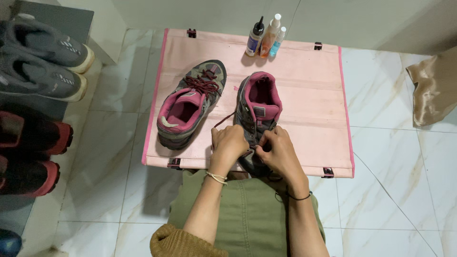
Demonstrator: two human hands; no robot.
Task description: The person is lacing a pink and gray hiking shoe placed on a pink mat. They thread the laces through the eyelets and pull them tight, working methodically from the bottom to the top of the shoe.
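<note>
A pink fabric tabletop (314, 95) on the marble floor (395, 185) carries two grey-and-pink shoes (190, 102) (259, 107) and three small bottles (266, 35) at its far edge.

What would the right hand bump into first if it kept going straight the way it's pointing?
Probably the left hand. The right hand points left across the grey-and-pink shoe it touches, though depth is hard to judge.

I see a white marble-veined tile floor (390, 143), pale walls (333, 19) behind, and a dark shoe rack (52, 19) at the left edge.
</note>
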